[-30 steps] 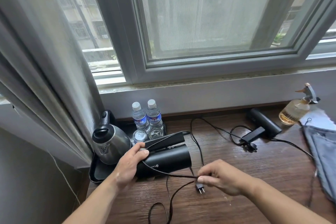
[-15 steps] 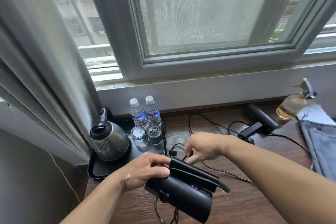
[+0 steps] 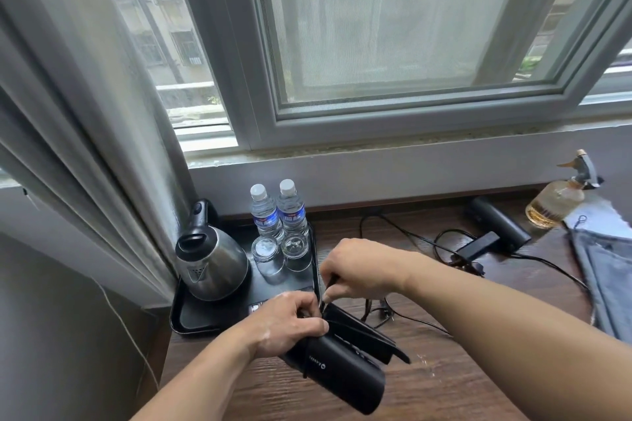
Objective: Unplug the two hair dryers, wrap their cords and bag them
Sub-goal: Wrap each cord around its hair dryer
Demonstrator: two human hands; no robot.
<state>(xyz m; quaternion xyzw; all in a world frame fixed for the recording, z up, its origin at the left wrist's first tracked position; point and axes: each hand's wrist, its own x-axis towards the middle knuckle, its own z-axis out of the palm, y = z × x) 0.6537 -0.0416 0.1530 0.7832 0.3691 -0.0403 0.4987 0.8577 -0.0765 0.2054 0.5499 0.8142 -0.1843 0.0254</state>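
My left hand (image 3: 290,325) grips the rear end of a black folding hair dryer (image 3: 342,372), held above the wooden desk (image 3: 444,383) with its barrel pointing toward me. My right hand (image 3: 359,267) pinches that dryer's black cord (image 3: 379,313) just above the folded handle; the rest of the cord and its plug trail on the desk behind. A second black hair dryer (image 3: 496,225) lies at the back right, its cord looping over the desk. Grey bags (image 3: 605,270) lie at the right edge.
A black tray (image 3: 191,318) at the left holds a steel kettle (image 3: 210,263), two water bottles (image 3: 277,212) and two glasses (image 3: 280,249). A spray bottle (image 3: 561,198) stands at the back right. A grey curtain (image 3: 85,113) hangs at the left; the window wall is behind.
The dryer was lifted off the desk and turned toward me. My right hand left the plug end, moved up to the dryer's handle and now pinches the cord there.
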